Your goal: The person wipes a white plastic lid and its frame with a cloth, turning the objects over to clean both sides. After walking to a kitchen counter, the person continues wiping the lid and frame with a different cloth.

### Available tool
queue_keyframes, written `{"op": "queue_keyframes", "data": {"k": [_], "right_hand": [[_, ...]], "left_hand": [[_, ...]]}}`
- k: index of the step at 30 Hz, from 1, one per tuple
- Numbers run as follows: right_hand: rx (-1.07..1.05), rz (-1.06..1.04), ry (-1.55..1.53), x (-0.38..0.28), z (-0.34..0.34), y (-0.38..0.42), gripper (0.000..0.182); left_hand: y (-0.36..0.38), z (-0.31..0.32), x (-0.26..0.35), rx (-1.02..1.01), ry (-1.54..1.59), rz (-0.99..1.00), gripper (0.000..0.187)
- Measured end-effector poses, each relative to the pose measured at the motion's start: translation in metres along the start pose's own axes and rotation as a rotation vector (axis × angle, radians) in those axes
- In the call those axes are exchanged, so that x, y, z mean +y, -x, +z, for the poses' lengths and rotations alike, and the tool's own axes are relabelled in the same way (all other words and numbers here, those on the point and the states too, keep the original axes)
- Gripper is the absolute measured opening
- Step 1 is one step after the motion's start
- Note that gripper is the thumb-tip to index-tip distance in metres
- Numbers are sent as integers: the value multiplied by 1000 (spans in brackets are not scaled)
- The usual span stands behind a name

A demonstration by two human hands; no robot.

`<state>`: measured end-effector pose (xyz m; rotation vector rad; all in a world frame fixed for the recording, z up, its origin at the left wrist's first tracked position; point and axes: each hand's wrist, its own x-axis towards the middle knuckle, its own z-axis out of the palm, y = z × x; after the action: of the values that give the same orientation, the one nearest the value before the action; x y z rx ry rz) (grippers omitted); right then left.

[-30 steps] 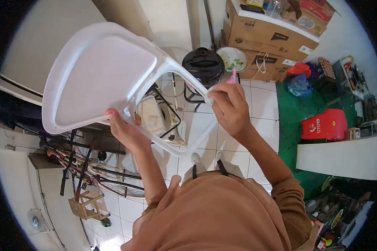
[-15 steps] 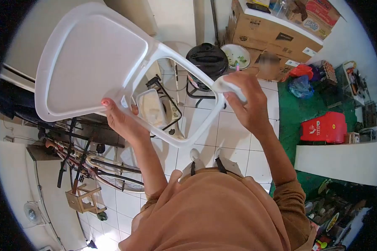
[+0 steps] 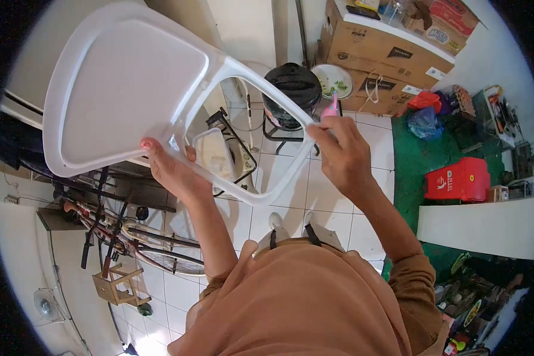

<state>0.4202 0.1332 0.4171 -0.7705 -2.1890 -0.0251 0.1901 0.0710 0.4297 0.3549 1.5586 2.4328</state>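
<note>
A white plastic tray-like panel (image 3: pixel 130 89) with an open loop frame (image 3: pixel 273 95) joined to it hangs tilted in front of me. My left hand (image 3: pixel 175 175) is closed around the joint between panel and loop, its thumb on the panel's lower edge. At the loop's right side my right hand (image 3: pixel 344 151) is closed, fingertips against the rim. The white cloth seen in it earlier is hidden behind the curled fingers.
Beyond the loop stand a black lidded container (image 3: pixel 292 89), a white plate with green leaves (image 3: pixel 332 80) and a pink object (image 3: pixel 331 108). Cardboard boxes (image 3: pixel 391 56) are at back right, a red box (image 3: pixel 457 179) further right. Bicycles (image 3: pixel 148 237) and a wooden stool (image 3: pixel 121 283) stand left.
My right hand has turned and drawn in slightly to the left and down along the loop's rim, and the white cloth has gone from sight. The panel has shifted slightly left.
</note>
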Motion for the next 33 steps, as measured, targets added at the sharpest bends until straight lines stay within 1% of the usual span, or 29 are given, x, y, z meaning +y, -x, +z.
{"op": "queue_keyframes", "data": {"k": [3, 5, 6, 8, 9, 10, 12, 13, 14, 17, 19, 20, 22, 23, 25, 26, 28, 29, 31, 32, 33], "right_hand": [[-31, -59, -5, -3, 2, -1, 32], [-63, -88, -32, -9, 6, 7, 21], [-64, -87, -34, -15, 9, 11, 21], [-121, -178, -222, -32, 15, 22, 23], [-164, -187, -262, -38, 17, 27, 23], [-162, -186, -261, -33, 18, 27, 23], [-119, -220, -258, -13, 17, 23, 22], [-101, -175, -215, -1, 16, 20, 23], [-155, -94, -193, 9, 8, 13, 23], [-101, -90, -160, 3, 10, 9, 24], [-27, -172, -281, -19, 19, 19, 23], [-137, -187, -319, -29, 21, 29, 19], [-228, -236, -346, -40, 21, 35, 18], [-227, -235, -348, -36, 21, 32, 18], [-110, -203, -249, -15, 17, 21, 16], [-137, -111, -239, -4, 14, 16, 16], [-130, -43, -198, 3, 9, 7, 18], [-127, -44, -200, -1, 11, 9, 18], [-91, -75, -302, -20, 22, 20, 19], [-42, -84, -374, -33, 31, 27, 25], [-92, -103, -410, -47, 34, 37, 25]], "left_hand": [[1, 4, 4, 29, -4, -5, 67], [0, 5, 3, 35, -16, -14, 67], [-1, 5, 0, 31, -28, 3, 68], [-1, 5, -2, 27, -38, 17, 69], [0, 5, -2, -7, -52, 11, 69], [0, 4, -1, -42, -67, 8, 70], [-4, 0, -1, -35, -64, -14, 69], [-6, -1, 0, -33, -59, -37, 68], [-6, 2, 1, -36, -55, -37, 68], [-4, 6, 4, -4, 2, 1, 64], [-1, 11, 1, 34, -5, 17, 63], [0, 11, 0, 32, -5, 15, 63], [0, 9, -1, 3, -40, -7, 64], [-1, 6, 0, 3, -42, -6, 64], [-3, -2, 3, -90, -67, -68, 66], [-5, -2, 2, -92, -65, -67, 66], [-8, -3, -1, -33, -16, -65, 68], [-7, -3, -2, -33, -17, -62, 68], [-6, 1, -3, 27, -13, -56, 69], [-4, 2, -4, 25, -13, -58, 69], [-3, 2, -5, 19, -33, -61, 69]]}}
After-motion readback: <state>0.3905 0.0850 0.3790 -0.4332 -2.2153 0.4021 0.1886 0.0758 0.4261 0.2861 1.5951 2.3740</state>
